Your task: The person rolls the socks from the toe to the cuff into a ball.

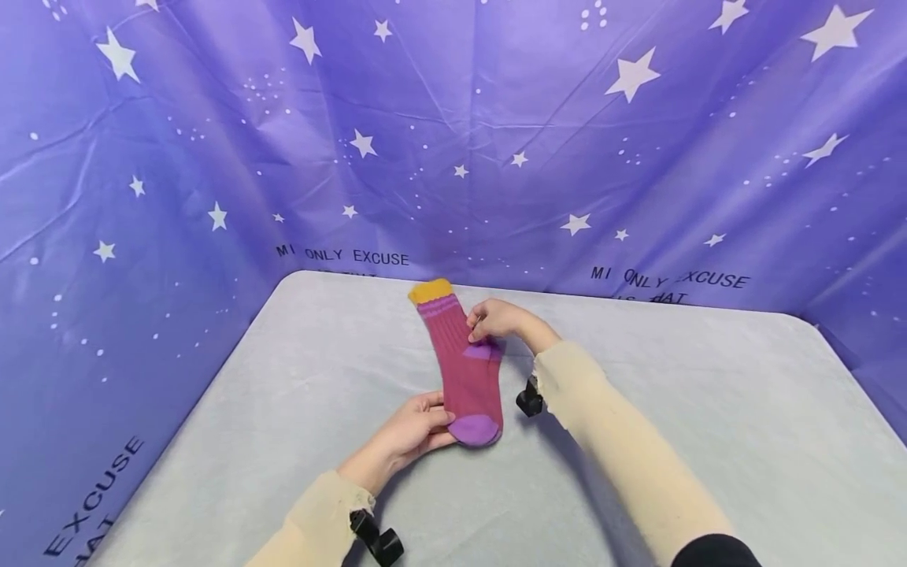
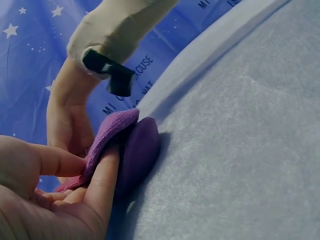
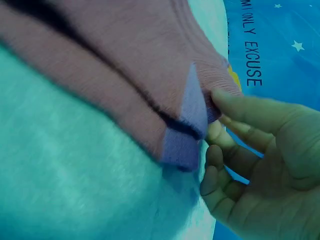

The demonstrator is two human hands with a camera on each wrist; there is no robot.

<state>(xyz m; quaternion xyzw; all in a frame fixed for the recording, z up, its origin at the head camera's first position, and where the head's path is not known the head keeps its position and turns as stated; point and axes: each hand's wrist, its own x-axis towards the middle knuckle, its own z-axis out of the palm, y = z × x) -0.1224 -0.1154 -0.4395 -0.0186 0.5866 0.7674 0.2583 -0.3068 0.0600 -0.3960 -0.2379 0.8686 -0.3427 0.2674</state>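
A pair of dark pink socks (image 1: 471, 386), one on top of the other, lies at the table's middle with purple toes and heels. Their yellow cuffs (image 1: 431, 291) point to the far edge. At the toe end my left hand (image 1: 418, 431) pinches the upper sock; in the left wrist view one finger lies between the upper purple toe (image 2: 112, 130) and the lower toe (image 2: 141, 150). My right hand (image 1: 499, 321) pinches the upper sock's edge near the purple heel (image 3: 192, 102). The lower sock's heel (image 3: 180, 150) shows beneath, a gap between the two.
A pale grey cloth covers the table (image 1: 283, 378). Behind and to the left hangs a purple-blue curtain (image 1: 425, 118) with white stars and printed words, meeting the table's far edge. Black camera mounts (image 1: 375, 539) sit on both wrists.
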